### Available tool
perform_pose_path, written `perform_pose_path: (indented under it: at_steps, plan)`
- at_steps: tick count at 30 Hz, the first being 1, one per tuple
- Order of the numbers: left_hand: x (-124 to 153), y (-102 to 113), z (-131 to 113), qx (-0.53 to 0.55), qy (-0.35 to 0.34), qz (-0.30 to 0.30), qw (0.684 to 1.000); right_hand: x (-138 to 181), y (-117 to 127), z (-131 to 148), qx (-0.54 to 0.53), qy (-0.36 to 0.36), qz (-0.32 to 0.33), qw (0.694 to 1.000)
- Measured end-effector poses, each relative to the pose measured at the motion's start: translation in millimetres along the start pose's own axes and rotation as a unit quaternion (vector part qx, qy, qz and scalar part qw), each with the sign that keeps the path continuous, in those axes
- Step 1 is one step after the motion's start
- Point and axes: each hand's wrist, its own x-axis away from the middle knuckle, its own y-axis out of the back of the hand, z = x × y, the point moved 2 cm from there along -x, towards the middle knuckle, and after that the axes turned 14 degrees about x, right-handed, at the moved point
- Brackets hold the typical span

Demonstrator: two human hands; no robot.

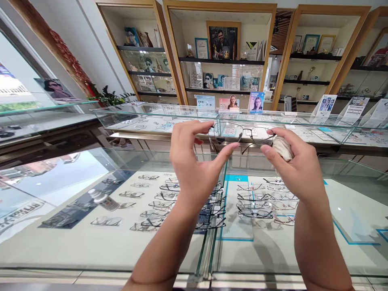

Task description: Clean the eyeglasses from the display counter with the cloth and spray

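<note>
A pair of thin dark-framed eyeglasses (246, 131) is raised above the display counter, lenses facing me. My left hand (197, 161) holds its left side, with the index fingertip at the outer corner and the thumb near the lower rim. My right hand (297, 161) is closed on the other end, index finger and thumb at the right lens. A crumpled pale cloth (282, 148) is tucked into that same hand. Below, in the glass case, several eyeglass frames (254, 212) lie in rows. My right fingers partly hide the right lens's edge.
A white spray bottle (104, 200) is at the left of the glass counter (169, 258). Across from me runs a second glass display case (145, 121) with advertising cards (257, 102) on top. Wooden shelves (224, 60) line the back wall. A plant (109, 97) is at the left.
</note>
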Motion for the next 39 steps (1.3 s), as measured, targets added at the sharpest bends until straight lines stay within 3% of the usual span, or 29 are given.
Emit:
perform_pose_path:
  at_steps: [5,9,21,28,33,39]
  plan:
    - [0.9,-4.9,14.5,0.045,0.068,0.011,0.997,2.1,-3.8,10.1,0.007,0.051,-0.107,0.993]
    - [4.0,-9.5,21.8,0.086,0.106,0.01,0.991,3.9,-2.2,16.7,0.016,0.081,-0.139,0.987]
    - [4.5,-9.9,22.2,0.077,0.096,0.001,0.992,6.4,1.2,15.6,-0.009,0.057,-0.127,0.99]
    - [5.9,-9.1,17.7,0.044,0.086,-0.008,0.995,6.2,4.8,14.6,-0.066,-0.005,-0.136,0.988]
    - [6.2,-7.5,16.7,0.026,0.083,-0.017,0.996,3.6,5.4,6.2,-0.05,-0.057,-0.14,0.987]
    - [4.8,-8.3,12.1,0.005,0.004,-0.017,1.0,1.7,3.4,-0.1,-0.043,-0.083,-0.087,0.992]
